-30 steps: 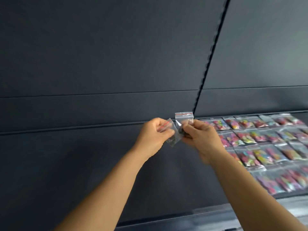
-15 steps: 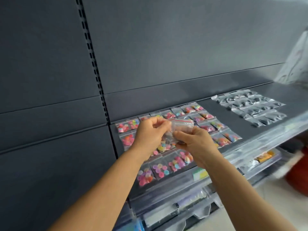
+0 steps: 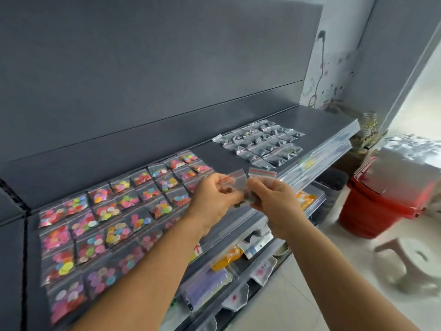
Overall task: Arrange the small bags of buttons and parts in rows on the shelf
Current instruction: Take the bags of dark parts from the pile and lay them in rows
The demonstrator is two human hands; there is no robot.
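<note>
Both hands are raised in front of the dark grey shelf (image 3: 210, 149). My left hand (image 3: 213, 197) pinches one small clear zip bag (image 3: 235, 179) with a red strip and dark parts inside. My right hand (image 3: 272, 199) pinches a second clear zip bag (image 3: 262, 174), touching the first. Several bags of colourful buttons (image 3: 114, 218) lie in rows on the shelf's left part. A block of bags with dark parts (image 3: 261, 143) lies in rows on the shelf's right part.
Lower shelves (image 3: 250, 249) below hold packets, an orange bag and small white trays. A stack of red buckets (image 3: 377, 206) and a white stool (image 3: 410, 261) stand on the tiled floor at right. Bare shelf lies between the two blocks of bags.
The view has swung right and down, bringing the whole shelf, the dark-parts bags and the floor into sight. Both hands still hold the two clear bags together.
</note>
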